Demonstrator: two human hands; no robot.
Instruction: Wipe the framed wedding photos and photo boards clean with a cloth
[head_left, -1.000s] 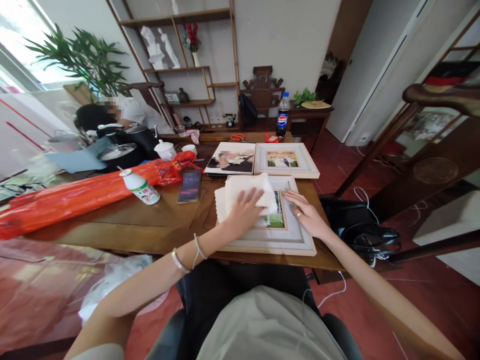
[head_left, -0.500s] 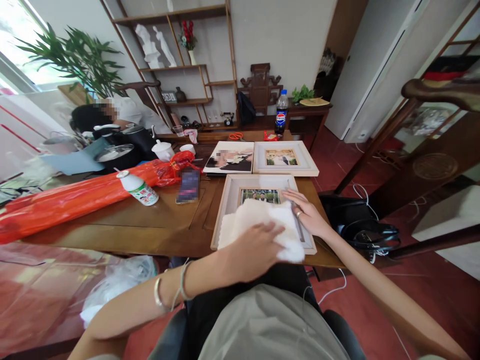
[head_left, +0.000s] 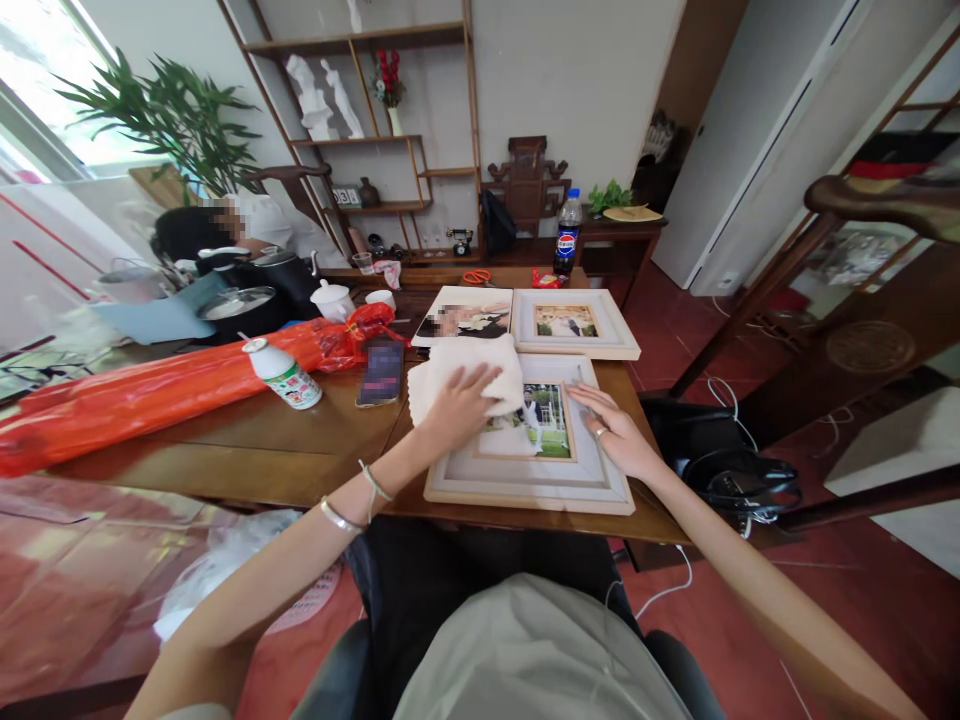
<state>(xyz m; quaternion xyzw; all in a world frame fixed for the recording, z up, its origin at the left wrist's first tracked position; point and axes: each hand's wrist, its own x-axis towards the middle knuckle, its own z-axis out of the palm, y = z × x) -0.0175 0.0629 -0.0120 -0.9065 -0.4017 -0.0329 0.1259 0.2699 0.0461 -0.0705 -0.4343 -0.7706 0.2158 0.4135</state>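
Observation:
A white cloth [head_left: 469, 365] lies bunched over the upper left part of a white picture frame [head_left: 525, 490] at the table's near edge. My left hand [head_left: 461, 408] presses on this cloth from above, its fingers spread and partly sunk into the folds. Inside the frame, a photo [head_left: 553, 425] of people on grass shows on its right side; the cloth and my hand cover part of its left. On the frame's right inner border rests my right hand [head_left: 615, 435], a ring on one finger, fingers stretched out and touching the border.
Behind lie a second framed photo [head_left: 626, 335] and a photo panel [head_left: 472, 297]. A cola bottle [head_left: 568, 235] and orange scissors [head_left: 476, 276] stand farther back. Leftward are a phone [head_left: 381, 372], a white bottle [head_left: 281, 375] and a long red-wrapped bundle [head_left: 172, 390]. A person sits at far left.
My left hand has moved the cloth up and to the left, from the frame's lower part to its upper left, uncovering more of the photo. My right hand stays on the right border.

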